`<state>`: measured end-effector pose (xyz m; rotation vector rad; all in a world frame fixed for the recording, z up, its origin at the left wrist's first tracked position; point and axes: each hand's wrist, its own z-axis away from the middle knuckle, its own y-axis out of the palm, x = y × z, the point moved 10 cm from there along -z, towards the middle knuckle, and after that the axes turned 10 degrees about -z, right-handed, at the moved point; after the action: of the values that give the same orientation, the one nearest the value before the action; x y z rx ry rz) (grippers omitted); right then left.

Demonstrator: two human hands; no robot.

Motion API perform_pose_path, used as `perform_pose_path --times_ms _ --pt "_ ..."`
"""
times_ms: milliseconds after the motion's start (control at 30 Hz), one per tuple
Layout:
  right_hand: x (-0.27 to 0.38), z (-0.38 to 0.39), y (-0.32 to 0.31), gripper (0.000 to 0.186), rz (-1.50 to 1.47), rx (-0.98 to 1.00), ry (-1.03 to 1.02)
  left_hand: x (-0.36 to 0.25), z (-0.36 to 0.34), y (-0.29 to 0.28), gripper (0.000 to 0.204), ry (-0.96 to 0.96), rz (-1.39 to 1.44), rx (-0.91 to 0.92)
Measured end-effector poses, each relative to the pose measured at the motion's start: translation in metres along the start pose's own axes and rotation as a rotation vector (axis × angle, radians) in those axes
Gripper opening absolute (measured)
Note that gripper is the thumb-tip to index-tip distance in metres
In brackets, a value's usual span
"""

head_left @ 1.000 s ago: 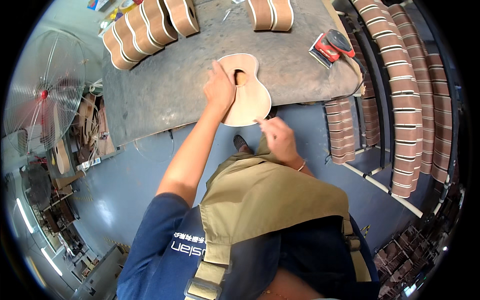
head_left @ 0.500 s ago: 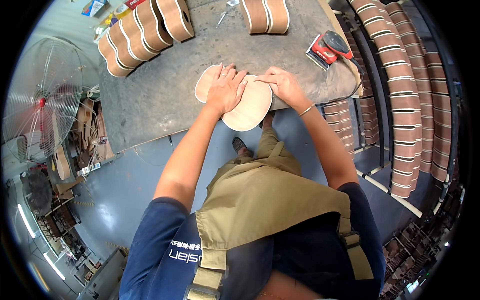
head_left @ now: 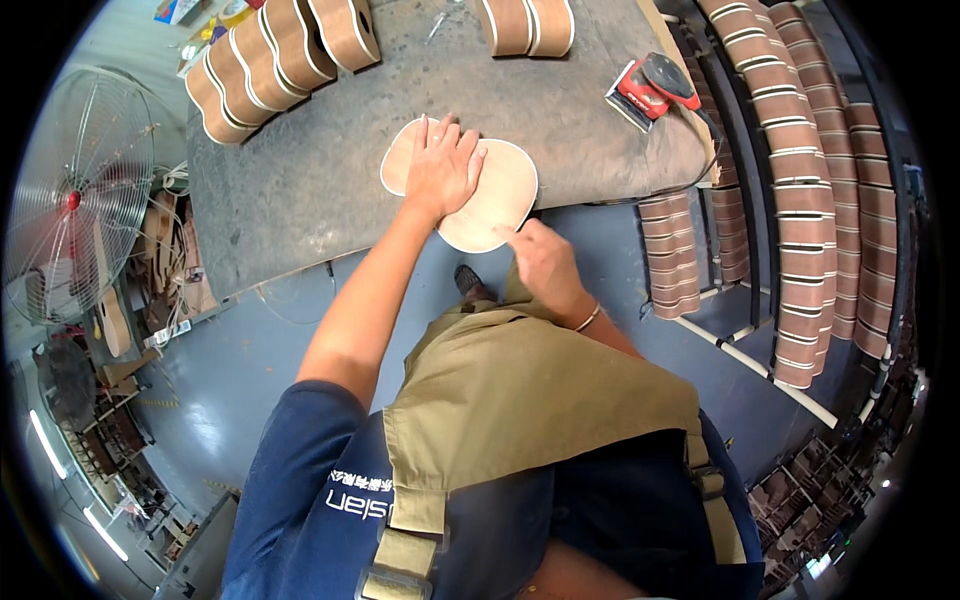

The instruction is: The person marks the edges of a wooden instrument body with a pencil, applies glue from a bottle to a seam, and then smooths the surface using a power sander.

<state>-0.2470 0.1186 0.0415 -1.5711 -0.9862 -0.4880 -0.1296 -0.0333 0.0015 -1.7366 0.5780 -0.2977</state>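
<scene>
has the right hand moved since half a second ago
Yes, back: the right hand has moved from over the table to just past its near edge.

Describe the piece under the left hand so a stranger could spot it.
Find the big dark worktable. At its near edge, the left hand lies on a guitar-shaped body. Unlike the brown-sided bodies farther back, it shows a pale face.

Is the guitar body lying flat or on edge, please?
Flat: the guitar body shows its broad face upward beneath the left hand.
</scene>
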Motion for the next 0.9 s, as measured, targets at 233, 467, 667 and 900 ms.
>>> perform_pose_path --times_ms 233,467,667,900 --pt "-0.035 -0.016 -0.020 0.030 -0.020 -0.090 0.030 0.004 0.000 0.007 0.037 0.006 -0.002 0.040" --pt "-0.008 0.012 -0.003 0.038 0.025 -0.152 0.032 0.003 -0.003 0.007 0.038 -0.004 -0.013 0.069" --pt "0.007 0.026 0.035 0.030 -0.149 -0.027 -0.037 0.004 -0.006 0.015 0.041 -0.003 -0.058 0.162" --pt "-0.035 0.009 -0.019 0.040 -0.031 -0.282 0.116 0.003 -0.003 0.009 0.039 0.006 -0.004 0.072"
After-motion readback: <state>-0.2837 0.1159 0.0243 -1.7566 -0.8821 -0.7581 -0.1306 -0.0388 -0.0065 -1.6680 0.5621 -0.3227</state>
